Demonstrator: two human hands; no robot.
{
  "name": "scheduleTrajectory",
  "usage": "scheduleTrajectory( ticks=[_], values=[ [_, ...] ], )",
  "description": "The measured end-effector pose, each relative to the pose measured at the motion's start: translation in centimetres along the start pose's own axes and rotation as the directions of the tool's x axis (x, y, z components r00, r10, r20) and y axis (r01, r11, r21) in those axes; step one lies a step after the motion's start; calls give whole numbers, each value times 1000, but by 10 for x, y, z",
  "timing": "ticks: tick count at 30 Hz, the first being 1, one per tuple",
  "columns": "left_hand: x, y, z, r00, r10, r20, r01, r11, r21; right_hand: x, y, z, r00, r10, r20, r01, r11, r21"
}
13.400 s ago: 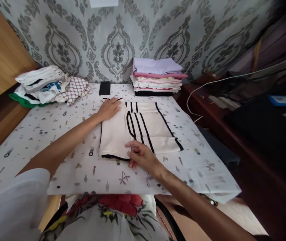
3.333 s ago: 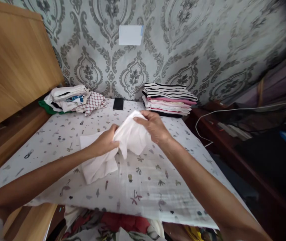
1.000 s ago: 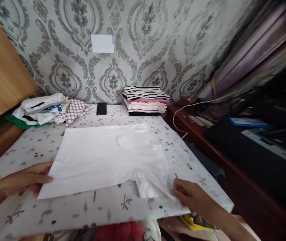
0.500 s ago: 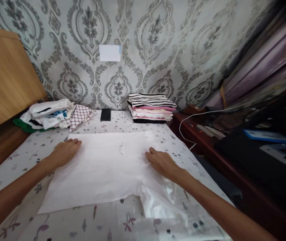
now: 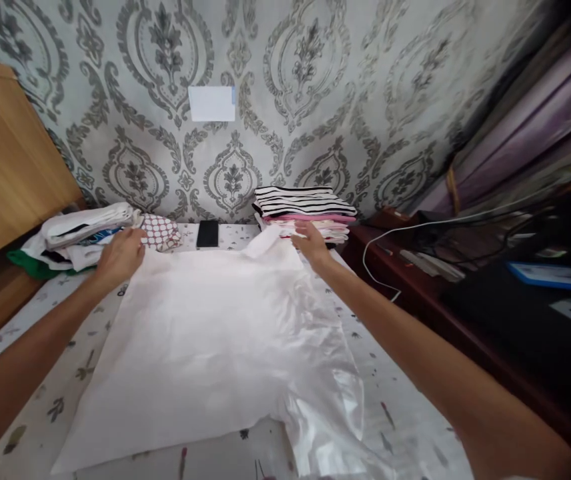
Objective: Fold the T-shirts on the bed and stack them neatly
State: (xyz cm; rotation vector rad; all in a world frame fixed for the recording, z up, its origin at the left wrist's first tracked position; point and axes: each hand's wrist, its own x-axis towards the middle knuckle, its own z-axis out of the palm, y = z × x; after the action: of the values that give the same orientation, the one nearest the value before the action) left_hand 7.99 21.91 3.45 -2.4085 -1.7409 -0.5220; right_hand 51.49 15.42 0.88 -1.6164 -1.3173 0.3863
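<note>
A white shirt [image 5: 210,333] lies spread over the patterned sheet, its right part thin, shiny and creased, with what looks like a sleeve at the near right. My left hand [image 5: 123,255] is closed on its far left corner, fingers curled, beside a loose clothes pile. At the far right edge, my right hand [image 5: 314,248] pinches the cloth between thumb and fingers, just in front of the folded stack. Between the hands, the far edge rises slightly near the right one.
Folded clothes [image 5: 303,203] with a striped piece on top stand against the wall. A loose clothes pile [image 5: 90,230] lies at the far left, a black phone [image 5: 208,233] between. A white cable [image 5: 365,257] trails over the dark red furniture [image 5: 415,287] at right.
Both hands have moved away from me toward the wall, drawing the shirt's far edge with them. The shirt now covers more of the sheet, and the far right part is lifted.
</note>
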Motion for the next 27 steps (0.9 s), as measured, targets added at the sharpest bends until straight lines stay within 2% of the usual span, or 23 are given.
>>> scheduleTrajectory(
  ticks=[2, 4, 6, 8, 9, 10, 12, 15, 16, 18, 20, 23, 25, 27],
  values=[
    [-23, 25, 17, 984, 175, -26, -176, 983, -56, -26, 6, 17, 998, -60, 17, 60, 998, 1],
    [-51, 62, 39, 935, 354, 23, -341, 914, -219, -63, 8, 40, 975, -172, 138, 172, 985, 9],
    [-74, 102, 60, 857, 509, 83, -450, 816, -364, -97, 4, 64, 848, -356, 393, 392, 920, -12],
    [-86, 132, 77, 802, 576, 157, -472, 773, -424, -116, -3, 82, 727, -385, 569, 509, 858, -70],
    [-87, 140, 83, 787, 583, 203, -470, 778, -417, -119, -5, 87, 701, -347, 622, 534, 834, -137],
    [-85, 142, 87, 780, 574, 250, -462, 797, -389, -118, -6, 88, 699, -292, 653, 544, 810, -220],
    [-74, 125, 90, 798, 504, 331, -421, 858, -293, -106, 0, 78, 733, -168, 659, 524, 758, -389],
    [-53, 65, 88, 880, 298, 370, -271, 955, -122, -81, 25, 44, 820, -34, 571, 417, 718, -556],
    [-48, 43, 86, 905, 223, 362, -213, 975, -70, -73, 35, 32, 845, -9, 535, 381, 712, -590],
    [-41, 6, 83, 927, 130, 353, -136, 991, -8, -62, 52, 14, 884, 20, 467, 324, 694, -643],
    [-38, -15, 79, 931, 102, 350, -113, 994, 12, -57, 62, 4, 902, 18, 431, 301, 688, -661],
    [-41, -16, 69, 933, 115, 342, -130, 991, 21, -57, 62, 1, 911, 5, 412, 292, 699, -653],
    [-50, -2, 62, 947, 104, 304, -125, 991, 53, -66, 55, 1, 925, 8, 379, 263, 708, -656],
    [-67, 21, 56, 959, 117, 260, -138, 988, 66, -85, 45, -1, 943, 4, 332, 229, 717, -659]
  ],
)
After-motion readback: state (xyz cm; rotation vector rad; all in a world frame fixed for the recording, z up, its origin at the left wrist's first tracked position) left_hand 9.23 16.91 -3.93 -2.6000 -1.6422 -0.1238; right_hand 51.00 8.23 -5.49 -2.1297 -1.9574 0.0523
